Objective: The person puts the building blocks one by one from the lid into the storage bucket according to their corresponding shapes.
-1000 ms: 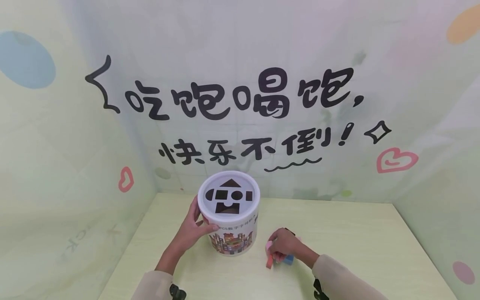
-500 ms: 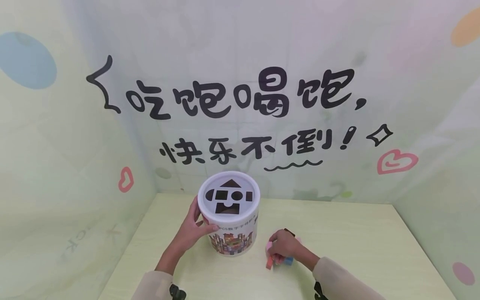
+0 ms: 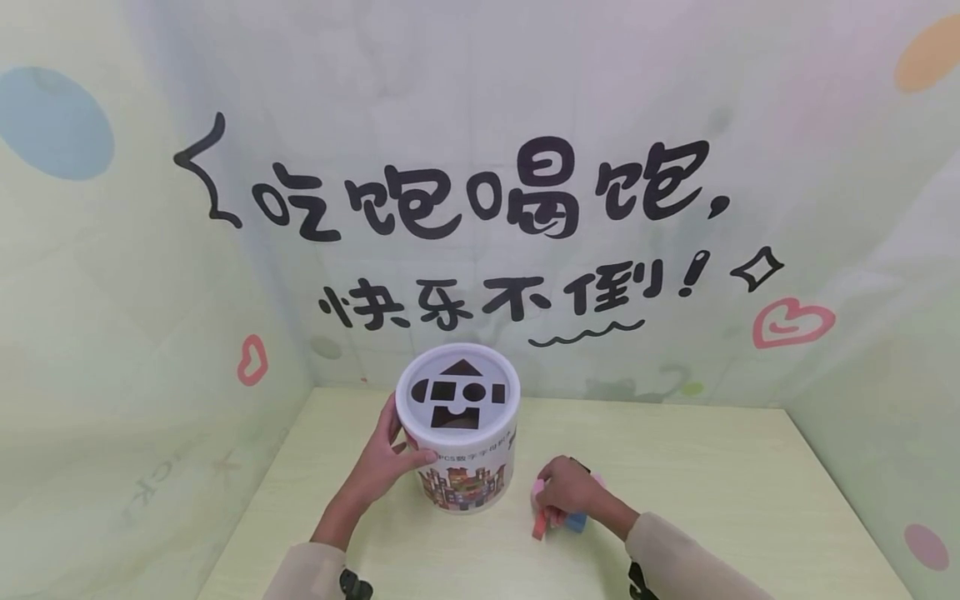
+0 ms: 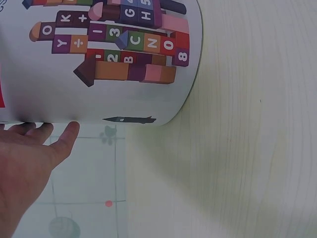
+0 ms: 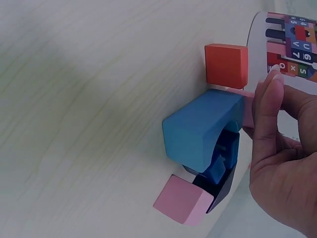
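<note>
White and cylindrical, a lidded tub (image 3: 465, 471) stands upright on a pale wood-grain table (image 3: 757, 492), gripped at its side by a person's left hand (image 3: 378, 458), the thumb across the front and the other fingers spread around the wall. Cut-out shapes, among them a triangle, a square and a circle, pierce the grey-white lid (image 3: 459, 392). Printed toy blocks bearing letters and numbers decorate the tub's side, seen close up from the left wrist. To the tub's right, the right hand (image 3: 573, 487) reaches down among a small cluster of blocks, its fingers bent and narrow beside a pink block (image 5: 248, 110) that they partly hide; whether they pinch it, one cannot tell. A red block (image 5: 226, 66) sits just beside that pink one, with a blue arch block (image 5: 190, 131) near the fingers, a dark block (image 5: 224, 188) below the arch in the right wrist view, and a second pink block (image 5: 181, 198) against the dark one. Beige sleeves (image 3: 686, 554) cover both forearms. Behind, black Chinese characters (image 3: 534, 165) run across a pastel backdrop (image 3: 420, 75).
</note>
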`<state>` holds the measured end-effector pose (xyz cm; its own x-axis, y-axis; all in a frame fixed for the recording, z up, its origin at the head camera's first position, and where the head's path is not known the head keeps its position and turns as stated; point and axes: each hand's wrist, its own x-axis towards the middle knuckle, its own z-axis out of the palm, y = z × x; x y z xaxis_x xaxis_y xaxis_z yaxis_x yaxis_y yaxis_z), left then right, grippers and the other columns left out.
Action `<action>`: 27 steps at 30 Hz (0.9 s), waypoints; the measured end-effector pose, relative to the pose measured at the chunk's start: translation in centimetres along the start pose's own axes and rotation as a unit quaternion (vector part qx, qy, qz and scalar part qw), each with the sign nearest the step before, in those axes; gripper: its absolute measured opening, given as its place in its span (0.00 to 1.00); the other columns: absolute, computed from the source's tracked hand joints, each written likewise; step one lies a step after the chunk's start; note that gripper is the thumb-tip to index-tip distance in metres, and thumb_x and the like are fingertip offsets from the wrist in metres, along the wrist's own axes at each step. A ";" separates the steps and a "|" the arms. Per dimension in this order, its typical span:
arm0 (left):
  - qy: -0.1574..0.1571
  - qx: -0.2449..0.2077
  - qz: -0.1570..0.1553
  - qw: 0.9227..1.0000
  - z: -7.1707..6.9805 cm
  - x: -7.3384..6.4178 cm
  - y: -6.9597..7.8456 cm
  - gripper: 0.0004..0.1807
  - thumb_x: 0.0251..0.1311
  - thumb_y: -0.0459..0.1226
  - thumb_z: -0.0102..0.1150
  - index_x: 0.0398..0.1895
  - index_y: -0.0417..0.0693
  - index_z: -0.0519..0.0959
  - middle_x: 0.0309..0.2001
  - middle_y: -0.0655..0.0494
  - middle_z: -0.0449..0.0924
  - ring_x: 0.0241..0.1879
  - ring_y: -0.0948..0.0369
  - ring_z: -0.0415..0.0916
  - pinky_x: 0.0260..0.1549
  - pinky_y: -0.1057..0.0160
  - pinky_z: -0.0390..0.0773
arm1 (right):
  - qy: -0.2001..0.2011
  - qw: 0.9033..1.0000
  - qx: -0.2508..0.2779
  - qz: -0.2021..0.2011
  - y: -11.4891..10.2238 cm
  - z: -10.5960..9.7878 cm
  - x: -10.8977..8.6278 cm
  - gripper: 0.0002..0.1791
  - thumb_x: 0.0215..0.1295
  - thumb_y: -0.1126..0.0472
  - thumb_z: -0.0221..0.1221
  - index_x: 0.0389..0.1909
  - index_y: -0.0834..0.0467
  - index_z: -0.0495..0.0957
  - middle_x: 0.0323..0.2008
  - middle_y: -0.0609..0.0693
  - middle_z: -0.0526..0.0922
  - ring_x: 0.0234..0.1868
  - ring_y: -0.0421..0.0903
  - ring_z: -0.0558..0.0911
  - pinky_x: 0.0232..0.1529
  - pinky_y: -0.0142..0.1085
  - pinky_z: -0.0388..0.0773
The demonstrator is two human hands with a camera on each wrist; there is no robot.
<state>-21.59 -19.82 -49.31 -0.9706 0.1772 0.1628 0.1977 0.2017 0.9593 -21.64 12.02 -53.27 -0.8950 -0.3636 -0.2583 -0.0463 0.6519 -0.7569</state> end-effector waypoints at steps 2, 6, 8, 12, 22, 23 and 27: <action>-0.001 -0.001 0.000 1.000 0.0 0.1 0.0 0.58 0.49 0.37 0.73 0.77 0.67 0.44 0.77 0.52 0.49 0.75 0.43 0.45 0.62 0.30 0.57 | -0.008 1.000 0.006 0.004 -0.5 -0.3 -0.1 0.21 0.57 0.70 0.60 0.51 0.77 0.75 0.12 0.50 0.79 0.12 0.40 0.77 0.16 0.32 0.78; -0.003 -0.001 0.000 1.000 -0.1 0.2 0.1 0.58 0.49 0.37 0.73 0.77 0.67 0.44 0.77 0.52 0.49 0.75 0.43 0.45 0.62 0.30 0.58 | -0.028 1.000 0.000 0.000 -1.4 -0.8 -0.3 0.20 0.59 0.68 0.60 0.51 0.73 0.77 0.13 0.50 0.79 0.12 0.39 0.77 0.16 0.31 0.77; -0.003 -0.001 0.000 1.000 -0.1 0.2 0.1 0.58 0.49 0.37 0.73 0.77 0.67 0.44 0.77 0.52 0.49 0.75 0.43 0.45 0.62 0.30 0.58 | -0.039 0.999 -0.009 -0.015 -1.9 -1.1 -0.4 0.19 0.59 0.68 0.60 0.51 0.72 0.78 0.13 0.49 0.79 0.11 0.39 0.76 0.16 0.33 0.78; -0.002 0.001 -0.001 1.000 -0.3 0.3 0.0 0.57 0.49 0.37 0.73 0.77 0.68 0.45 0.76 0.53 0.51 0.75 0.44 0.45 0.62 0.31 0.59 | -0.060 0.997 -0.021 -0.045 -3.4 -1.8 -0.7 0.19 0.59 0.67 0.60 0.51 0.71 0.79 0.12 0.47 0.77 0.11 0.38 0.75 0.17 0.36 0.79; -0.006 0.004 -0.001 1.000 -0.4 0.4 0.0 0.57 0.49 0.37 0.73 0.76 0.68 0.45 0.76 0.52 0.52 0.75 0.44 0.46 0.61 0.31 0.61 | -0.109 0.990 -0.024 -0.091 -7.3 -2.9 -1.7 0.16 0.58 0.66 0.61 0.48 0.65 0.82 0.08 0.46 0.75 0.09 0.39 0.76 0.13 0.31 0.73; -0.007 0.004 0.000 1.000 -0.4 0.4 0.0 0.57 0.49 0.37 0.73 0.76 0.68 0.45 0.76 0.51 0.51 0.75 0.44 0.45 0.61 0.31 0.61 | -0.114 0.989 -0.025 -0.094 -7.6 -3.0 -1.8 0.16 0.58 0.66 0.61 0.49 0.64 0.82 0.08 0.46 0.75 0.09 0.39 0.76 0.13 0.31 0.73; -0.010 0.005 0.004 1.000 -0.5 0.4 0.1 0.57 0.49 0.37 0.73 0.77 0.66 0.44 0.76 0.47 0.50 0.75 0.43 0.45 0.61 0.30 0.61 | -0.143 0.984 -0.036 -0.101 -9.2 -3.2 -2.3 0.11 0.58 0.65 0.62 0.43 0.58 0.84 0.08 0.46 0.74 0.08 0.39 0.75 0.16 0.35 0.78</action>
<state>-22.04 -20.15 -49.01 -0.9658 0.1990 0.1662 0.2075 0.2089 0.9557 -20.61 8.94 -43.77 -0.7038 -0.6559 -0.2729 -0.2512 0.5891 -0.7680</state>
